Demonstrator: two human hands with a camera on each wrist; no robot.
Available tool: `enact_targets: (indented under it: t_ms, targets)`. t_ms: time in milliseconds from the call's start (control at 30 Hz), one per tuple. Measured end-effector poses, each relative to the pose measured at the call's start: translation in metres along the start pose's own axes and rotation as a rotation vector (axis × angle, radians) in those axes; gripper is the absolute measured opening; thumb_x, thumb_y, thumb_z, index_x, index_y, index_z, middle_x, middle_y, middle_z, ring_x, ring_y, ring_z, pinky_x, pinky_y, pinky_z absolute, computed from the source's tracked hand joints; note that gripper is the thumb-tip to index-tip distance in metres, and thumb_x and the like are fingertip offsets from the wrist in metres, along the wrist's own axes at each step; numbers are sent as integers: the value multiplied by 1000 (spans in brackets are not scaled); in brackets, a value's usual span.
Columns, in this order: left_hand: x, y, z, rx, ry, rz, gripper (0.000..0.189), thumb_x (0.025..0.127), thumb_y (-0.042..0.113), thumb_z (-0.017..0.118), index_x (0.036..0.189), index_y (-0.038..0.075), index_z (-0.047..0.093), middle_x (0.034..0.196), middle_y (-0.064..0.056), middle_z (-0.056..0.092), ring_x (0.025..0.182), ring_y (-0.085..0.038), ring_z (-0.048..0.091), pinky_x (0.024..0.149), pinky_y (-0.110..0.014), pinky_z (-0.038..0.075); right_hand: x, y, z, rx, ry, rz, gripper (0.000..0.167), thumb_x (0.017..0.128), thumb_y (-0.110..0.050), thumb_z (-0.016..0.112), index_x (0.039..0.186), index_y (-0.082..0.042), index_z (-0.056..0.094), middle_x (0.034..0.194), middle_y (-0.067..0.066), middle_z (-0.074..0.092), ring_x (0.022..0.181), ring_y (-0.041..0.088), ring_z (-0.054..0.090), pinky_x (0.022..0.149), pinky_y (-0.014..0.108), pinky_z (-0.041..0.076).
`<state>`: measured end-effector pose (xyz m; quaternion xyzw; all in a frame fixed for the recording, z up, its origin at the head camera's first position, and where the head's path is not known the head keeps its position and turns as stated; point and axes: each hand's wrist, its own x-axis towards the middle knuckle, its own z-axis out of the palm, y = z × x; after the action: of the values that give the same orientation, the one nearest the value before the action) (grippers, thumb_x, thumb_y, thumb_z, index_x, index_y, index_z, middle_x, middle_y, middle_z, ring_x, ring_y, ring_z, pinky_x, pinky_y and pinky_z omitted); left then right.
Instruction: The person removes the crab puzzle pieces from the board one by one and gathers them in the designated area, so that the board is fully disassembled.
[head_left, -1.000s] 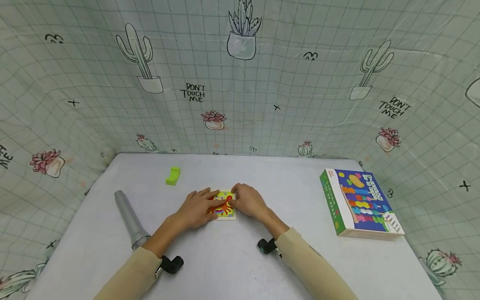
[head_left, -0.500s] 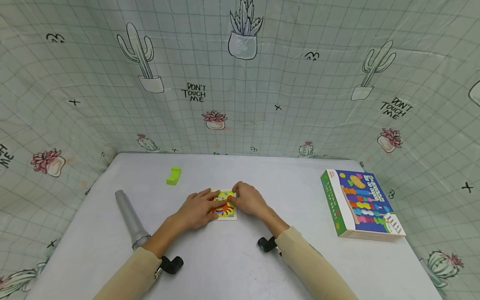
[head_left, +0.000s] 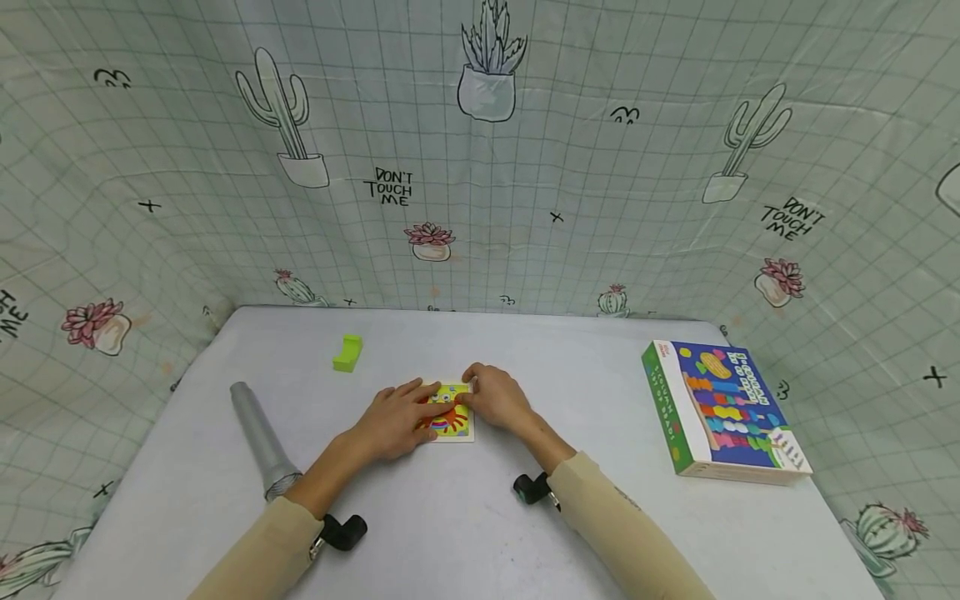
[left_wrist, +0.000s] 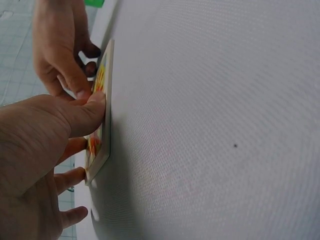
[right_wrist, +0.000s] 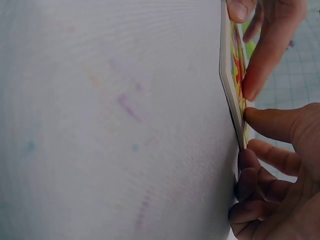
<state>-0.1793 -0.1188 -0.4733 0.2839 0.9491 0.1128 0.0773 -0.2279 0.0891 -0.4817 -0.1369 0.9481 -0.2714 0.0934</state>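
Note:
A small square crab picture board (head_left: 453, 427), yellow with a red crab and a pale rim, lies flat on the white table. My left hand (head_left: 395, 422) rests over its left part, fingers spread and fairly straight, hiding some of the picture. In the left wrist view that thumb presses on the board's face (left_wrist: 93, 146). At the right edge my right hand (head_left: 497, 400) has its thumb on the picture and its other fingers curled by the side. From the right wrist view, the thumb and fingers (right_wrist: 270, 157) pinch the board's (right_wrist: 236, 65) edge.
A light green block (head_left: 347, 353) sits at the back left. Left of my left forearm lies a grey tapered tube (head_left: 258, 433). A blue and green boxed bead game (head_left: 723, 408) stands on the right. Patterned cloth (head_left: 480, 183) hangs behind the table (head_left: 465, 533).
Almost nothing differs. My right hand has shifted very slightly at the board's upper right corner, and my left hand stays in place.

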Motion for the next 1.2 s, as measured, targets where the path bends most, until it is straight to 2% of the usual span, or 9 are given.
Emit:
enact_targets:
  t_ms: [300,467,800,967,1200]
  targets:
    - [1,0,0,8,-2,-8,54,95,36,69,147,30,54,159,-9,40,146,-40,33,106,-67,33,0,0,0,-47,-1,-34,27,94,-29,71,114,-10,70,88,1,59,74,15,55,62,29,44]
    - [0,0,0,8,5,5,54,95,36,69,147,29,55,158,-10,41,146,-40,34,105,-68,33,1,0,-1,-28,12,-31,27,93,-27,73,113,-9,69,93,4,58,78,16,55,67,31,46]
    - [-1,-2,1,-11,2,7,52,95,35,68,145,27,56,158,-10,40,146,-41,33,106,-67,34,5,3,-3,180,26,-72,11,92,-16,71,100,-13,65,88,-1,65,82,14,59,76,33,49]
    - [0,-1,1,-32,0,11,52,96,34,68,146,27,55,159,-11,39,146,-42,31,106,-65,35,4,11,-5,271,15,-82,10,93,-16,69,101,-12,66,86,-1,66,75,13,62,69,30,49]
    - [0,0,0,-25,-7,2,50,97,34,67,145,29,56,159,-10,39,146,-42,32,106,-64,36,-7,38,-20,383,33,-18,12,94,-17,70,103,-10,67,81,-2,69,70,16,64,64,28,45]
